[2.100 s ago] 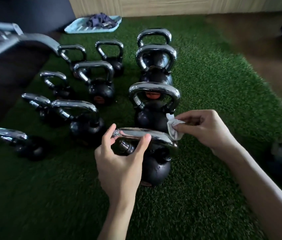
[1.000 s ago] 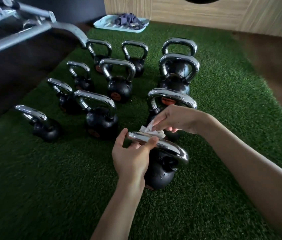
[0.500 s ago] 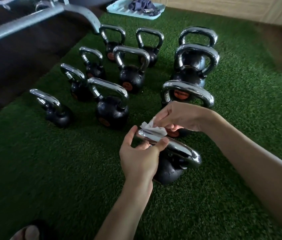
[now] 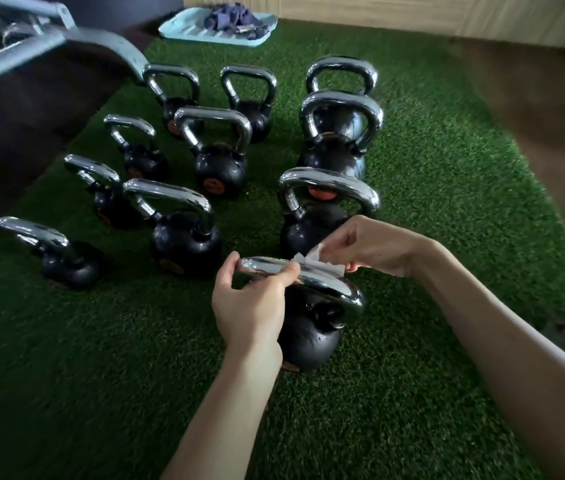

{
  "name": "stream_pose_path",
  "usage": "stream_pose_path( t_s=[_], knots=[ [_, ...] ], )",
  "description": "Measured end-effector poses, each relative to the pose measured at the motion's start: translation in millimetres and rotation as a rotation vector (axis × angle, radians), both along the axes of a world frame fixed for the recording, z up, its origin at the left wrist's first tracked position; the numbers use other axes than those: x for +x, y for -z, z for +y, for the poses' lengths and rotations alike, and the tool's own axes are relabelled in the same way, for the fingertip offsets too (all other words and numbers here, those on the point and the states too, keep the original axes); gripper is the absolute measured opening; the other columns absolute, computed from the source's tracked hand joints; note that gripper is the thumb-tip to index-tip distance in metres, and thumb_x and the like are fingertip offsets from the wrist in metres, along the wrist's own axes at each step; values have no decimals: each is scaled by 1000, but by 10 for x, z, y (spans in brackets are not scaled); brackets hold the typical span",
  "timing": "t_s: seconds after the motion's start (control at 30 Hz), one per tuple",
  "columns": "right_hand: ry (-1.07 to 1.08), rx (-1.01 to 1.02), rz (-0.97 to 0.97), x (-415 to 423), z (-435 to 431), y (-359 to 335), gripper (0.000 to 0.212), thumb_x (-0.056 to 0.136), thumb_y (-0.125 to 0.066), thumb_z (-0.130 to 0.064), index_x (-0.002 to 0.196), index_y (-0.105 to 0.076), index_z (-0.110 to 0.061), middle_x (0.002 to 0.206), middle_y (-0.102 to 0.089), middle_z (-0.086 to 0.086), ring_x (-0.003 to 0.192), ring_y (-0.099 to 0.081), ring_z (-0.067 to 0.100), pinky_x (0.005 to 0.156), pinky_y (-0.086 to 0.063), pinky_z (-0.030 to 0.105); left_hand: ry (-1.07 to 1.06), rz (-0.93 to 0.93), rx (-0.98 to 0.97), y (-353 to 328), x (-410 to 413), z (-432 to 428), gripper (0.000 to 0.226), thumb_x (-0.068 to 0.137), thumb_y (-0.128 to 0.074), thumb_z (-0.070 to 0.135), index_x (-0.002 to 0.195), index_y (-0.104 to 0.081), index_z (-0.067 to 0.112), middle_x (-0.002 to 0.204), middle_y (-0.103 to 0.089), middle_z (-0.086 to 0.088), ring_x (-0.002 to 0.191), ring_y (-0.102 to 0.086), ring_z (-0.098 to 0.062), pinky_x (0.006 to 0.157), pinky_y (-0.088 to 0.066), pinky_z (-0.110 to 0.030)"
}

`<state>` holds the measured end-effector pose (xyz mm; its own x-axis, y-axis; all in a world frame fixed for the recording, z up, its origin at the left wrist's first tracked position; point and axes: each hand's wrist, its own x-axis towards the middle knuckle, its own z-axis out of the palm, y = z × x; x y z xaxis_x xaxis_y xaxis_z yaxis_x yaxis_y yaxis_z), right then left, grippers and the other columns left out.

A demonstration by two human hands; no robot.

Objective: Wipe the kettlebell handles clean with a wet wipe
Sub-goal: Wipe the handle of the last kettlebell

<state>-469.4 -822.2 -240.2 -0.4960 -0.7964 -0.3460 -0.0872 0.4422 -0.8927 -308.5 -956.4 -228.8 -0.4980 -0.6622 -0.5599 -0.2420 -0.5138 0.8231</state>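
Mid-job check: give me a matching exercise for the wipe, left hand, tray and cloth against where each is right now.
1 wipe
2 left hand
3 tray
4 cloth

A heaped in the tray
B at the far edge of the turf
C holding the left end of the near handle
D pinched by the right hand, on the handle

Pairs: 1-D, 2-C, 3-B, 4-A

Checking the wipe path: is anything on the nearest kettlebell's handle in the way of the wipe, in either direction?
Yes, to the left. The left hand grips the handle right beside the wipe, which the right hand pinches, and it covers the left stretch. To the right, toward the bend, nothing visible sits on the bar.
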Motion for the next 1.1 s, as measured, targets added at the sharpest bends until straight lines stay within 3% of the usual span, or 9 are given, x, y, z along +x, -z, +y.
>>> stream_pose_path(
  t_s=[0.2, 0.37, 0.47, 0.57, 0.63, 0.8, 0.93, 1.0, 1.1],
  knots=[
    [-128, -8, -27, -46, 74, -57, 15, 95, -69, -25, 89, -79, -16, 84, -64, 7, 72, -45, 19, 69, -39, 29, 38, -26, -7, -13, -24, -60, 88, 61, -95, 14, 133, -56, 46, 129, -66, -1, 115, -67, -27, 105, -48, -53],
    [-110, 29, 3, 21, 27, -23, 14, 90, -74, -21, 100, -82, -16, 92, -77, -2, 74, -54, 10, 72, -41, 30, 15, -30, 10, -34, 31, -55, 83, 61, -92, 5, 128, -61, 44, 121, -69, -2, 107, -70, -30, 98, -55, -48],
    [-150, 5, -14, 145, 153, 80, 15, 90, -75, -24, 101, -82, -17, 101, -76, 19, 85, -64, 34, 86, -49, 45, 37, -46, 10, -49, 211, -38, 82, 62, -93, 5, 127, -61, 45, 116, -72, -1, 102, -72, -28, 96, -56, -48],
    [-143, -99, -42, 260, 244, 115, 28, 91, -76, -23, 111, -77, -5, 110, -72, 29, 99, -58, 62, 100, -45, 66, 76, -46, -25, -63, 372, -34, 80, 65, -92, 5, 129, -61, 42, 88, -79, 8, 95, -75, -20, 99, -55, -44],
    [-90, -172, -62, 324, 200, 67, 29, 89, -76, -14, 114, -75, 2, 112, -74, 24, 100, -60, 60, 100, -51, 54, 91, -39, -36, -68, 421, -45, 78, 67, -90, 4, 129, -61, 41, 78, -77, 16, 82, -75, -11, 94, -56, -37],
    [-98, -110, -20, 372, 269, -13, 22, 87, -77, -10, 106, -77, 1, 107, -78, 9, 103, -73, 30, 104, -50, 38, 78, -22, -20, -98, 458, -53, 77, 67, -89, 3, 129, -62, 40, 101, -77, 0, 74, -71, -6, 89, -57, -35],
    [14, -19, -38, 416, 633, 210, 23, 83, -80, -10, 106, -79, -6, 104, -79, 8, 102, -71, 35, 102, -50, 53, 81, -31, -26, -75, 539, -32, 80, 66, -90, 6, 130, -62, 43, 102, -77, -3, 122, -52, -33, 112, -44, -46],
    [51, -44, -57, 475, 662, 266, 30, 81, -81, -9, 110, -77, -5, 106, -78, 10, 106, -67, 44, 104, -49, 58, 97, -32, -42, -52, 601, -32, 82, 64, -90, 6, 132, -61, 42, 104, -77, -5, 127, -47, -34, 115, -37, -49],
    [26, -65, -68, 514, 625, 283, 31, 82, -80, -6, 112, -77, -7, 106, -78, 10, 104, -70, 40, 95, -55, 43, 119, -6, -38, -26, 698, -51, 90, 55, -88, 9, 134, -59, 41, 113, -74, -14, 129, -53, -28, 116, -31, -54]
  ],
)
